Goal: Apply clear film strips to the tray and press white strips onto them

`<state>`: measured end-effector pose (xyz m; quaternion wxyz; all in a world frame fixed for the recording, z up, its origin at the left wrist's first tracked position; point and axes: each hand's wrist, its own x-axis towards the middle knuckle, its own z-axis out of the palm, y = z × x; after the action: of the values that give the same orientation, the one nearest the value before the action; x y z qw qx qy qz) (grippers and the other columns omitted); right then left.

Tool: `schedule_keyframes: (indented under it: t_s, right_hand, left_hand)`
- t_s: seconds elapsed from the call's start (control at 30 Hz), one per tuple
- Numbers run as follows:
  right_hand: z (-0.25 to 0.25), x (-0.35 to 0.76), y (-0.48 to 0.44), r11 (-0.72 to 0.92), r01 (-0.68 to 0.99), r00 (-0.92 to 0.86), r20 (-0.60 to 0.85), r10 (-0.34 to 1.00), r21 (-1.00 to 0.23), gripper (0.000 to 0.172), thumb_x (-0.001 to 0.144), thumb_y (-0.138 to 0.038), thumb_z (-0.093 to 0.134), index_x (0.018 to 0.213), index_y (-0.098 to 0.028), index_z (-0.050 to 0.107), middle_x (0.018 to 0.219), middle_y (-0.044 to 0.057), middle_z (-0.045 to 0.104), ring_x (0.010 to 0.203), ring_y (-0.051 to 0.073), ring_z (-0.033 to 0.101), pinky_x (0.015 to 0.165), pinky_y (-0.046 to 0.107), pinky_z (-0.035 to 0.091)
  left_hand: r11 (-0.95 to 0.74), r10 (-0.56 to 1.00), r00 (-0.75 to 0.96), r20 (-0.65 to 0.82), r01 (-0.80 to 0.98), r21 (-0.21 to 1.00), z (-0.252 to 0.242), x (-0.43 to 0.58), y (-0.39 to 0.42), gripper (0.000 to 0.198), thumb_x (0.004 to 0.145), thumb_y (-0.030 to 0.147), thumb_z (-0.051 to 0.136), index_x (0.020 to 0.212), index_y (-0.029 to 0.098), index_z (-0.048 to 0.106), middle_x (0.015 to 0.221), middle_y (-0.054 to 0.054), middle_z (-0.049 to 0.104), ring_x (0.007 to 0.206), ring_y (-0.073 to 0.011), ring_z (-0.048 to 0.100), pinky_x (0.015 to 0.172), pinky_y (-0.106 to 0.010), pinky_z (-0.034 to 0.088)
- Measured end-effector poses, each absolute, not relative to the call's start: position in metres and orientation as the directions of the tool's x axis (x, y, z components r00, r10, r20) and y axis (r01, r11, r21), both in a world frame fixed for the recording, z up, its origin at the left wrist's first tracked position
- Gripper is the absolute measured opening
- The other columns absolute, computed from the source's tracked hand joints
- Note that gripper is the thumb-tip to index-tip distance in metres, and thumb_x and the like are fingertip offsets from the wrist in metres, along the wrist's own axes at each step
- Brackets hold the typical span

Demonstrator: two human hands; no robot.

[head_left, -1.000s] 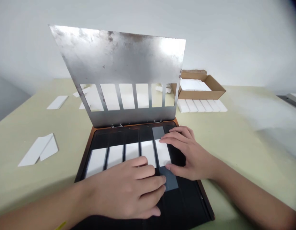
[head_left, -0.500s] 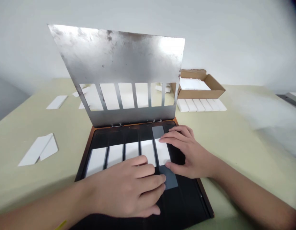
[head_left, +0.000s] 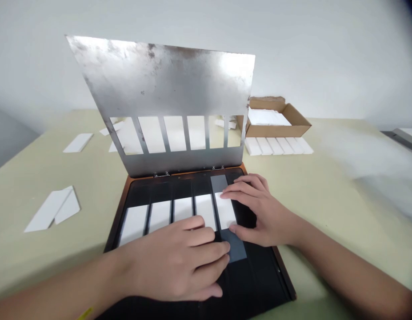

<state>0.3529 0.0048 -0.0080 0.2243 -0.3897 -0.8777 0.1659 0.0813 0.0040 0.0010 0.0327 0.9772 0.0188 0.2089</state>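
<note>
A black tray [head_left: 259, 284] with a brown rim lies before me, its slotted metal lid [head_left: 162, 84] hinged upright at the back. Several white rectangular pieces [head_left: 159, 215] sit side by side in the tray's channels. My left hand [head_left: 179, 262] rests flat on the near part of the tray, fingers stretched toward a grey strip [head_left: 237, 251]. My right hand [head_left: 262, 211] lies on the rightmost white piece [head_left: 225, 212], fingertips at its far end and thumb at its near end, pinching it lengthwise over the grey strip.
A cardboard box [head_left: 275, 118] with white pieces stands at the back right, a row of white pieces [head_left: 279, 146] in front of it. Loose white pieces lie at the left [head_left: 54, 206] and far left [head_left: 78, 142] on the pale green table.
</note>
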Motion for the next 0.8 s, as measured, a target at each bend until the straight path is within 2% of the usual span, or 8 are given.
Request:
schedule_keyframes:
  t_s: [0.2,0.37,0.57,0.73,0.8]
  right_hand:
    - [-0.007,0.353,0.004,0.649,0.621,-0.600,0.265,0.754,-0.440,0.056,0.088,-0.042,0.074,0.139,-0.026,0.060,0.136,0.006,0.068,0.132,0.033,0.049,0.117,0.056,0.030]
    - [-0.004,0.353,0.002,0.687,0.634,-0.632,0.274,0.725,-0.355,0.051,0.094,-0.047,0.067,0.140,-0.026,0.062,0.136,0.006,0.070,0.136,0.036,0.048,0.122,0.061,0.018]
    - [0.001,0.355,0.000,0.692,0.625,-0.652,0.247,0.717,-0.360,0.054,0.095,-0.049,0.066,0.143,-0.025,0.060,0.139,0.006,0.068,0.133,0.034,0.049,0.124,0.060,0.015]
    - [0.003,0.357,-0.002,0.681,0.634,-0.661,0.201,0.723,-0.367,0.050,0.102,-0.048,0.058,0.146,-0.025,0.059,0.143,0.005,0.065,0.134,0.033,0.047,0.124,0.060,0.014]
    - [0.002,0.358,-0.002,0.682,0.627,-0.668,0.191,0.719,-0.375,0.055,0.102,-0.055,0.057,0.148,-0.025,0.057,0.145,0.006,0.064,0.135,0.034,0.046,0.124,0.061,0.014]
  left_hand:
    - [-0.998,0.045,0.913,0.404,0.026,0.054,0.000,0.081,0.004,0.032,0.103,0.041,0.067,0.116,0.013,0.075,0.119,-0.008,0.077,0.088,-0.0199,0.067,0.083,-0.040,0.051]
    - [-0.999,0.036,0.915,0.402,0.027,0.028,0.000,0.081,0.003,0.031,0.103,0.040,0.066,0.117,0.014,0.075,0.119,-0.008,0.076,0.088,-0.0196,0.067,0.082,-0.040,0.051]
    - [-1.000,0.022,0.920,0.392,0.022,0.006,-0.001,0.081,0.003,0.031,0.104,0.040,0.065,0.117,0.013,0.075,0.117,-0.008,0.076,0.088,-0.0196,0.067,0.085,-0.041,0.050]
    - [-0.998,0.032,0.913,0.407,0.048,-0.029,0.001,0.081,0.002,0.030,0.104,0.037,0.064,0.118,0.012,0.074,0.117,-0.007,0.076,0.090,-0.0211,0.066,0.084,-0.042,0.047]
    - [-0.995,0.065,0.904,0.423,0.091,-0.040,0.002,0.081,0.001,0.030,0.103,0.037,0.065,0.117,0.012,0.074,0.116,-0.007,0.076,0.092,-0.0225,0.066,0.085,-0.043,0.046]
